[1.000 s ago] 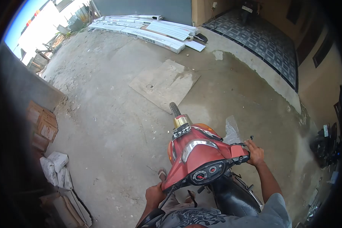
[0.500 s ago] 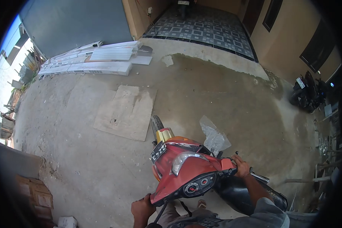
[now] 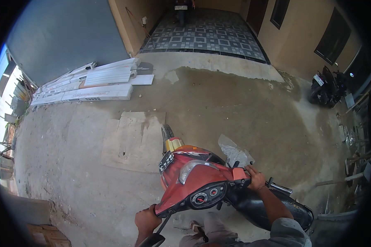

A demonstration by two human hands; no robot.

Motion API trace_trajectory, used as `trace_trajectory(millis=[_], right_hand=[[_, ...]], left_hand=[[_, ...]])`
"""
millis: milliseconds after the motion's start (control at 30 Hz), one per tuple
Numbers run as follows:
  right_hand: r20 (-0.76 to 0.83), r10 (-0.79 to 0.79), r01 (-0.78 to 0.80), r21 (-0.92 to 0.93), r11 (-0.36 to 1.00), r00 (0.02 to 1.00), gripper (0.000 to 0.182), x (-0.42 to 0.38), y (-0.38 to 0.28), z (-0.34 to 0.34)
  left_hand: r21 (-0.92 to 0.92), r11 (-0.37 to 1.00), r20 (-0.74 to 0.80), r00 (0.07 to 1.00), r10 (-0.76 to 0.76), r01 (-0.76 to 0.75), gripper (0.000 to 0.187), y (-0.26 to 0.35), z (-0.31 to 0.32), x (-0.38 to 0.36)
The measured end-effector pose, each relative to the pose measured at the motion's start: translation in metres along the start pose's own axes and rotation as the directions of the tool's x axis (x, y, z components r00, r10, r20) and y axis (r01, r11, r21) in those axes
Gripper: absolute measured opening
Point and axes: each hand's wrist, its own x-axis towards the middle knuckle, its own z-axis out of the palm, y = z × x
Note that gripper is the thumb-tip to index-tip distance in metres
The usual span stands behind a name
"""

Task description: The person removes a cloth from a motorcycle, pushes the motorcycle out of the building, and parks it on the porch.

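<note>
A red motorcycle (image 3: 193, 177) stands before me, its front wheel (image 3: 167, 132) turned away to the upper left. My left hand (image 3: 147, 219) is closed around the left handlebar grip, next to a black mirror (image 3: 152, 239). On the other side, my right hand (image 3: 256, 178) wraps the right grip, close to the brake lever. Between them sits the round-dial instrument panel (image 3: 207, 195). The black seat (image 3: 268, 208) extends to the lower right, under my right forearm. My legs and one sandalled foot (image 3: 197, 227) show below the panel.
A flat board (image 3: 134, 142) lies left of the front wheel, and a clear plastic sheet (image 3: 235, 151) lies on its right. Long white packages (image 3: 95, 92) are stacked by the grey wall. A dark scooter (image 3: 327, 88) stands at the right, near wooden scraps (image 3: 344, 180).
My view has tilted up, so the packages and tiled porch sit lower. Both hands and the handlebars appear slightly farther left, still gripped. The sandalled foot has shifted left.
</note>
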Motion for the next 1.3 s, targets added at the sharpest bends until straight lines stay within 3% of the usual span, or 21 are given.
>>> trace_trajectory(millis=[400, 633, 700, 733, 833, 967, 1100, 1300], right_hand=[[-0.012, 0.131, -0.131, -0.046, 0.990, 0.991, 0.092, 0.153, -0.054, 0.009], [-0.002, 0.199, -0.199, -0.011, 0.980, 0.980, 0.090, 0.232, -0.078, 0.007], [-0.012, 0.189, -0.190, -0.007, 0.982, 0.982, 0.087, 0.258, -0.081, 0.008], [0.065, 0.229, -0.230, -0.004, 0.973, 0.971, 0.084, 0.271, -0.084, 0.005], [0.021, 0.245, -0.245, 0.016, 0.969, 0.969, 0.079, 0.324, -0.092, 0.007], [0.093, 0.312, -0.314, 0.014, 0.949, 0.946, 0.075, 0.384, -0.103, -0.001], [0.044, 0.334, -0.335, 0.034, 0.941, 0.942, 0.077, 0.443, -0.105, 0.009], [0.041, 0.398, -0.398, 0.012, 0.917, 0.917, 0.082, 0.559, -0.116, 0.010]], left_hand=[[0.102, 0.995, 0.003, 1.000, 0.018, -0.018, 0.038, -0.039, -0.077, 0.193], [0.118, 0.989, 0.055, 0.995, 0.080, -0.086, 0.035, -0.054, -0.115, 0.300], [0.105, 0.982, 0.035, 0.987, 0.157, -0.160, 0.034, -0.063, -0.122, 0.333], [0.122, 0.977, 0.041, 0.985, 0.169, -0.173, 0.034, -0.068, -0.129, 0.350], [0.144, 0.962, 0.072, 0.972, 0.225, -0.233, 0.034, -0.067, -0.153, 0.418], [0.153, 0.943, 0.043, 0.955, 0.292, -0.295, 0.027, -0.065, -0.177, 0.490], [0.214, 0.892, -0.023, 0.910, 0.413, -0.399, 0.022, -0.074, -0.189, 0.573], [0.257, 0.896, -0.144, 0.902, 0.407, -0.363, 0.016, -0.055, -0.235, 0.698]])
